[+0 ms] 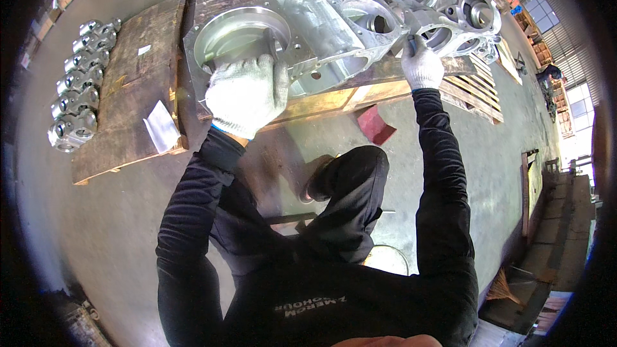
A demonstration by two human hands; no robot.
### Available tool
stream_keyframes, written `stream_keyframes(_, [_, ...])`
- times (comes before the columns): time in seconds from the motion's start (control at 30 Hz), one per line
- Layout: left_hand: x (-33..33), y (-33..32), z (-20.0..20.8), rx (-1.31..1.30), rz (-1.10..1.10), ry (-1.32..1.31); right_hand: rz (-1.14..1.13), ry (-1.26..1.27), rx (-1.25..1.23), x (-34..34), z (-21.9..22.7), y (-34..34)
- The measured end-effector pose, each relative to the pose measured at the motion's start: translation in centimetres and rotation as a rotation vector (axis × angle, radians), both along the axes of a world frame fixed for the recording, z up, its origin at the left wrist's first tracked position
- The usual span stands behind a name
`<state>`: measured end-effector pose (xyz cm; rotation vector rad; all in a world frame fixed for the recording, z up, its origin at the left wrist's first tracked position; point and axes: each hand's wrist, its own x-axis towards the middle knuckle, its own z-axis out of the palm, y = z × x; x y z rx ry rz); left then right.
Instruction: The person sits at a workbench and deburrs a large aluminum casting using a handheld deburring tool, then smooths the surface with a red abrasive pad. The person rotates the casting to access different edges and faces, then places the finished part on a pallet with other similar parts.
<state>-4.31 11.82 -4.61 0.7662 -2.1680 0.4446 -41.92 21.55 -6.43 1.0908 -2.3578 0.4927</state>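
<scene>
A large silver metal housing (328,32) lies on a wooden pallet (321,108) in front of me, its wide round opening at the left. My left hand (247,93), in a white knit glove, is closed over the near rim of that opening, fingers bent inward. A dark grey shape inside by the fingertips may be shadow or reflection. At the housing's right end, my right hand (422,67), gloved too, is closed at the corner; its fingertips are partly hidden among the metal edges. More silver castings (443,6) stand close beyond it.
On the left, a second wooden pallet (125,83) bears a folded white sheet (162,127); a row of small castings (83,83) stands beyond it. A red angular piece (375,126) lies on the floor by the pallet edge. A slatted pallet (472,90) is at right, a broom (503,288) at lower right.
</scene>
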Motion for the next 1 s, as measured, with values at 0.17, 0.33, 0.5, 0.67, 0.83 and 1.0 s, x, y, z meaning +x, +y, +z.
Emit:
stream_keyframes(0.17, [-0.3, 0.0, -0.3, -0.062, -0.018, 0.086, 0.019, 0.04, 0.057, 1.3, 0.6, 0.3])
stream_keyframes(0.33, [-0.2, 0.1, -0.3, -0.003, 0.002, 0.058, 0.077, 0.055, 0.096, 2.9, 0.9, 0.5])
stream_keyframes(0.5, [-0.1, 0.1, -0.2, -0.045, -0.002, 0.072, 0.076, 0.062, 0.104, 5.2, 1.0, 1.6])
stream_keyframes(0.67, [0.0, 0.6, -0.4, 0.053, 0.028, 0.05, 0.172, 0.102, 0.056, 8.0, 1.2, 2.7])
stream_keyframes(0.83, [0.2, 0.7, -0.1, -0.033, 0.009, 0.091, 0.128, 0.058, 0.085, 10.2, 1.4, 3.0])
stream_keyframes(1.0, [0.3, 0.6, 0.1, -0.027, 0.003, 0.07, 0.155, 0.098, 0.066, 11.8, 1.0, 3.0])
